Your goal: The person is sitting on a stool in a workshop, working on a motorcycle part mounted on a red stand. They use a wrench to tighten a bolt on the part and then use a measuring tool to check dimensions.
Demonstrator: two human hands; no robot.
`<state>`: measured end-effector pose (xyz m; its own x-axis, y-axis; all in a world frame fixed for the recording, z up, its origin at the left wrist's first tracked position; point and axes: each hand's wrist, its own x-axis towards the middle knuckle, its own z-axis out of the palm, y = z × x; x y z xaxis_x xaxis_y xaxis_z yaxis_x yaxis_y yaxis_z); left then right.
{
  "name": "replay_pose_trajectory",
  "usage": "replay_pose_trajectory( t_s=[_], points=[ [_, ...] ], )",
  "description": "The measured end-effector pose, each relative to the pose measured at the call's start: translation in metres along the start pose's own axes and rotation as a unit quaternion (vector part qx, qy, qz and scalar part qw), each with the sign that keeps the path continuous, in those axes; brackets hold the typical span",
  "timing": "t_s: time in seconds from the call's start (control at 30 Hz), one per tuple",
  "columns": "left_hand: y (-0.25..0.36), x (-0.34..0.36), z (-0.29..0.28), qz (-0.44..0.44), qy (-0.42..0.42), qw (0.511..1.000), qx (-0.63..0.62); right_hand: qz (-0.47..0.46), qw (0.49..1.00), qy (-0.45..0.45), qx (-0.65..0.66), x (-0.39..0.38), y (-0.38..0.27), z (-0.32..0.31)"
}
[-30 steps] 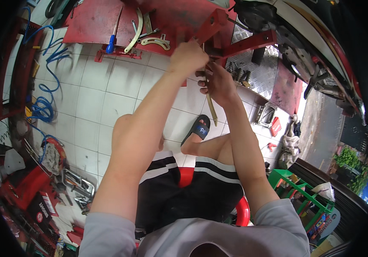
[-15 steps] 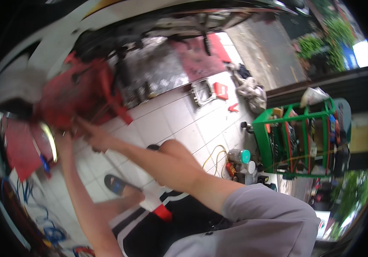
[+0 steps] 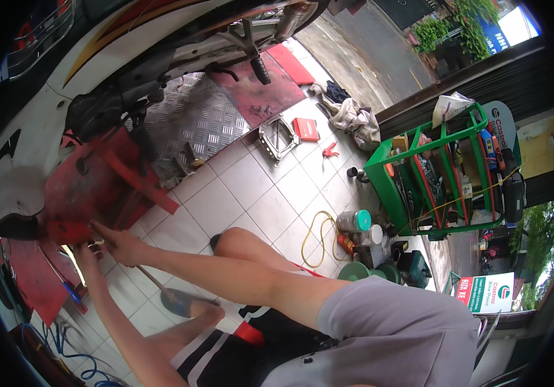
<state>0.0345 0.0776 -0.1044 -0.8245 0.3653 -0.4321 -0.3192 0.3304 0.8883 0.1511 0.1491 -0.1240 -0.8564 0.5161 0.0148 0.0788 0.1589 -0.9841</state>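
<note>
A white motorbike (image 3: 29,138) with orange and dark trim stands at upper left. At its wheel is a scuffed red metal bracket (image 3: 90,184) with a bar sticking out to the right. Low on this bracket, my left hand (image 3: 88,257) has its fingers curled at the lower edge; what they grip is hidden. Beside it my right hand (image 3: 122,246) reaches in, one finger stretched against the red metal and the others bent. A thin greyish rod (image 3: 152,280) slants down from under the right hand; I cannot tell whether it is held.
A ridged metal plate (image 3: 193,119) lies beneath the motorbike. On the white tiles are a metal frame (image 3: 277,140), a red box (image 3: 306,129) and red pliers (image 3: 330,150). A green tool rack (image 3: 428,174), jars (image 3: 354,221) and a yellow cord (image 3: 307,242) are at right; blue hose (image 3: 64,351) lies lower left.
The view has turned and sharpened, so the scene sits differently in the picture. Both hands remain at the red bracket's lower part, close together.
</note>
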Motion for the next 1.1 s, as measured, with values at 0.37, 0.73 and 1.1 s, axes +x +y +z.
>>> replay_pose_trajectory(
  t_s=[0.37, 0.73, 1.1],
  points=[
    [-0.028, 0.031, -0.039, -0.007, -0.060, 0.995, 0.078, -0.024, 0.999, 0.029, -0.033, 0.006, 0.004, 0.002],
    [0.018, -0.013, -0.023, 0.028, -0.077, 0.989, 0.123, 0.175, 0.977, -0.073, 0.101, -0.001, -0.028, -0.020],
    [0.032, -0.025, -0.019, 0.043, -0.076, 0.995, 0.052, 0.188, 0.971, -0.102, 0.104, -0.004, -0.049, -0.028]
  ],
)
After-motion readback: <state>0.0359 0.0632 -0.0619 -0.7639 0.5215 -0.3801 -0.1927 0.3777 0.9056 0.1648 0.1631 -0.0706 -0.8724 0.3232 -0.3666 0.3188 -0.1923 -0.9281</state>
